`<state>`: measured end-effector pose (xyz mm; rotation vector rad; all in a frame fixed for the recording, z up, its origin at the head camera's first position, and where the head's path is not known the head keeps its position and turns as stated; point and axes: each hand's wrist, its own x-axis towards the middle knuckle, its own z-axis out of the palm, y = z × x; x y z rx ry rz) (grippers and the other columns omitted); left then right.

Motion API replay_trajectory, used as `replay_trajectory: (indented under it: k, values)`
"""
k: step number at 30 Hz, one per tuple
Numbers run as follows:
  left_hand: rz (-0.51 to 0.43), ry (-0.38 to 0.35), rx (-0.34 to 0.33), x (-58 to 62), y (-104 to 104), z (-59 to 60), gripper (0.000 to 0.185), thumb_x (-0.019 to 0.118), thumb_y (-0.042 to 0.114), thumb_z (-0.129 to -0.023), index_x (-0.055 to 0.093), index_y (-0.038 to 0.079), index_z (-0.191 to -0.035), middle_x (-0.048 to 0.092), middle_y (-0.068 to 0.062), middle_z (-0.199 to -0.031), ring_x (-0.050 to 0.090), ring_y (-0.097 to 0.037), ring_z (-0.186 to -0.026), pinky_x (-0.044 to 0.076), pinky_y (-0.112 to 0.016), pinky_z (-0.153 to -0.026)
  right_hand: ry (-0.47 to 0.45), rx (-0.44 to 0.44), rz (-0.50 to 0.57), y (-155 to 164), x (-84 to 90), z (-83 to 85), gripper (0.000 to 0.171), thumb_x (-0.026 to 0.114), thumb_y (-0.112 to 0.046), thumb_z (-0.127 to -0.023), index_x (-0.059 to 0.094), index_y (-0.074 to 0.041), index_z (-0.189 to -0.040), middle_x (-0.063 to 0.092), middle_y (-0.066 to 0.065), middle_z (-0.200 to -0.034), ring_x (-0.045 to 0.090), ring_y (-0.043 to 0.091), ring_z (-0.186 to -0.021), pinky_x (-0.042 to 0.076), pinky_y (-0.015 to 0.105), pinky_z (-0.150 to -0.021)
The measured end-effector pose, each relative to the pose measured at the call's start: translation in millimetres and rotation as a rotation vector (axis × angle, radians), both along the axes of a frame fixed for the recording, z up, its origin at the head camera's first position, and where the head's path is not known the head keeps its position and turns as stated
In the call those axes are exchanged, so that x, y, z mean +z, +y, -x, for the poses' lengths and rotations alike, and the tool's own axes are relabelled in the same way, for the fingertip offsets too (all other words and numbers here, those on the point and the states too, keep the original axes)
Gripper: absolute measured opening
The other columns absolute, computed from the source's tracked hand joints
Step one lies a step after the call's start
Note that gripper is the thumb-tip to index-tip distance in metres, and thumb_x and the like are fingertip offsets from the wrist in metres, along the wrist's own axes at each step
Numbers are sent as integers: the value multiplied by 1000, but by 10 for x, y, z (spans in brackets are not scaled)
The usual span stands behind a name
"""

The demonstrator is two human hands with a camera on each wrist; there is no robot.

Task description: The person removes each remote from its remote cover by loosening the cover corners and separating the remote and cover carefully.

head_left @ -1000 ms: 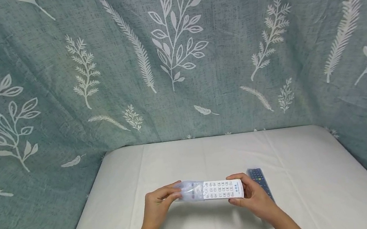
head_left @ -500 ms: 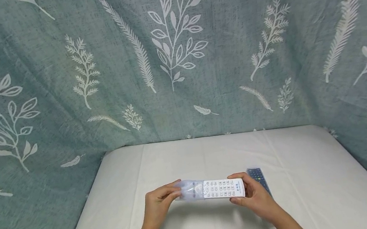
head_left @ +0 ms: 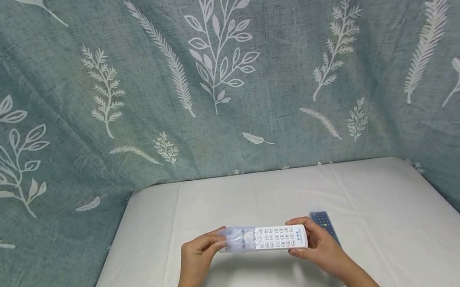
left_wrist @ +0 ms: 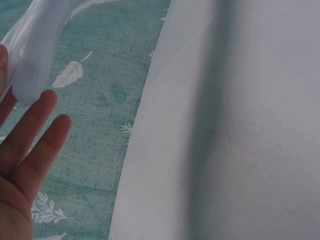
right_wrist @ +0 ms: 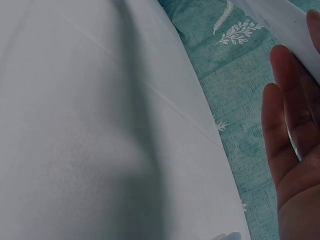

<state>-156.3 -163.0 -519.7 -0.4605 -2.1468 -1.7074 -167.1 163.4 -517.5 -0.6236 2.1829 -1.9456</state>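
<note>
A white remote control (head_left: 279, 237) is held level above the table between both hands, its buttons facing up. A clear plastic sleeve (head_left: 239, 239) covers its left part; the right part is bare. My left hand (head_left: 199, 256) pinches the sleeve's left end between thumb and fingers. In the left wrist view, the sleeve (left_wrist: 40, 50) hangs past the fingertips, with two fingers spread away from it. My right hand (head_left: 319, 243) grips the remote's bare right end, thumb on the near edge and index finger on the far edge. In the right wrist view, the remote's underside (right_wrist: 287, 27) shows beside the fingers.
A dark blue remote control (head_left: 324, 224) lies on the white table (head_left: 262, 192) just behind my right hand, partly hidden by it. A green leaf-patterned curtain (head_left: 228, 129) hangs behind the table and along both sides.
The white remote has slid very slightly to the right with my right hand since the first frame, baring a little more of it. My left hand stays nearly still on the sleeve.
</note>
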Motion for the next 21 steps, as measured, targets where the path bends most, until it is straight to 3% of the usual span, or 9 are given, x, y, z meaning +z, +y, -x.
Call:
replay_trajectory:
  k: [4, 12, 21]
  values:
    - [2, -3, -4, -6, -7, -5, 9, 77, 15, -83, 79, 12, -90, 76, -8, -112, 74, -22, -103, 61, -22, -80, -3, -7, -5, 3, -10, -4, 64, 80, -9, -82, 48, -8, -138, 63, 2, -119, 68, 10, -104, 61, 27, -79]
    - [18, 11, 1, -11, -1, -6, 8, 77, 11, -82, 79, 9, -90, 76, -11, -111, 74, -23, -103, 60, -19, -75, -3, -10, -12, 12, -4, -5, 66, 79, -7, -83, 45, -1, -139, 64, 0, -120, 68, 9, -104, 61, 27, -79]
    - [3, 2, 13, -18, 5, 5, 8, 78, 14, -82, 79, 11, -89, 77, -8, -110, 74, -22, -102, 61, -20, -77, -18, -44, -39, 27, -6, 6, 63, 81, -8, -81, 50, -10, -136, 64, 5, -120, 68, 11, -103, 61, 27, -79]
